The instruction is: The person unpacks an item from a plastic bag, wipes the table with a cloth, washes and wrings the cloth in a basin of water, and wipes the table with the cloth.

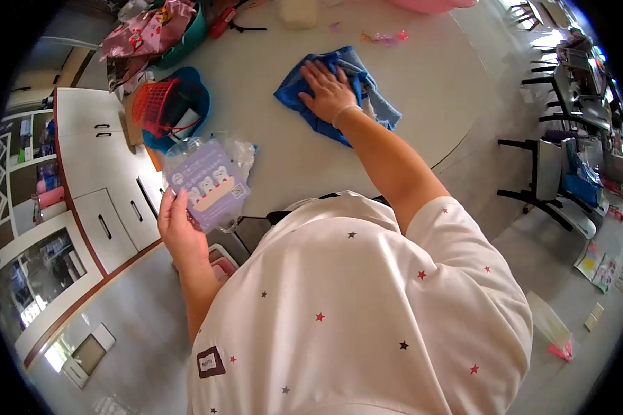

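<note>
My right hand (329, 91) lies flat with its fingers spread on a crumpled blue cloth (316, 123) on the pale table (408, 83). A light bracelet circles that wrist. At the table's left edge my left hand (181, 220) grips a purple card (211, 185) printed with white bears, its thumb on the card's lower left corner. Clear plastic wrapping (241, 155) shows behind and beside the card.
A blue basin (202, 100) holding a red basket (154, 105) stands at the left, beyond the card. Pink packaging (145, 34) fills a green tub behind it. White cabinets (90, 159) are on the left, black chairs (543, 176) on the right.
</note>
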`<state>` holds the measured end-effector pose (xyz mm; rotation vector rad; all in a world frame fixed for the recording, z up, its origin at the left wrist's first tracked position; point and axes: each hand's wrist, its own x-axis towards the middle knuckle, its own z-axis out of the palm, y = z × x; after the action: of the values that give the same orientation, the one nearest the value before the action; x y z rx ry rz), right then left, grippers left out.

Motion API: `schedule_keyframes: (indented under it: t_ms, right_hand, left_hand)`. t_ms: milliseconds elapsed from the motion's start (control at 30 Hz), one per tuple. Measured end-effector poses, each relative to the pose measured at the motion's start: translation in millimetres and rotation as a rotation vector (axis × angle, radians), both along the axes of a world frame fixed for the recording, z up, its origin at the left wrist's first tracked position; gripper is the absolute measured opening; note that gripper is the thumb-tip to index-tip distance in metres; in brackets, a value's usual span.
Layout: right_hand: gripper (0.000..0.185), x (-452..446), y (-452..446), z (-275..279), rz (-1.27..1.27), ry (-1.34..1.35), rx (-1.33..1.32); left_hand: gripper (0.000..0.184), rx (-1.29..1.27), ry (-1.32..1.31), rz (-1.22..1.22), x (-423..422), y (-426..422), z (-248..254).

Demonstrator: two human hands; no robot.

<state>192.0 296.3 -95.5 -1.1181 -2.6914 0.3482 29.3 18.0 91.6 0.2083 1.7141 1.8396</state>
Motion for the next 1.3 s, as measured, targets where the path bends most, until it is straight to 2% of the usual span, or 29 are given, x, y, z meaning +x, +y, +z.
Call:
schedule_keyframes:
  t_ms: [67,100,200,267,433,633,700,767,833,933,967,1033,1133,1300]
  right_hand:
    - [0.06,34,9,9,-0.12,-0.079,-0.078]
    - [0.059,58,17,1,-0.174,-0.046,0.011]
    - [0.055,125,39,0,-0.371,-0.203,0.085]
    - [0.054,157,47,-3,-0.503,-0.202,0.081]
    - [0.053,153,46,-6,-0.593,-0.193,0.062]
    - [0.053,99,-28,12,-0.053,-0.032,-0.054]
    - [0.05,78,-67,1,0.246,0.092,-0.206]
    - [0.045,55,-104,15,0.707,-0.053,-0.342]
    - [0.047,69,-132,6,0.974,0.161,0.014]
    - [0.052,102,-103,3,0.847,0.027,-0.241]
    - [0.052,121,-88,-11,0.74,0.071,-0.261]
    - [0.051,171,-40,7,0.666,-0.02,-0.031]
    - [0.05,241,34,34,0.605,-0.291,0.078]
    - [0.048,266,142,35,0.699,-0.308,0.201]
  left_hand:
    - [0.026,0.008,0.003,-0.012,2,-1,-1]
    - [0.026,0.007,0.009,-0.007,3,-2,0]
    - [0.026,0.003,0.003,-0.009,7,-4,0]
    - [0.026,-0.002,-0.007,-0.006,12,-6,-3]
    - [0.028,-0.052,-0.03,0.013,35,-11,-9]
    - [0.027,-0.03,-0.016,-0.022,63,7,-10]
    - [0.027,-0.029,-0.004,-0.041,73,12,-12]
    - [0.027,-0.027,0.002,-0.054,82,20,-13]
    - [0.027,-0.025,0.002,-0.04,92,27,-13]
    - [0.028,-0.053,0.016,0.062,110,35,-6]
    - [0.028,-0.058,0.019,0.086,115,35,-5]
    - [0.028,-0.074,0.012,0.131,124,29,-12]
    - [0.026,-0.116,0.007,0.196,147,25,-13]
    - [0.024,-0.123,-0.02,0.278,178,13,-12]
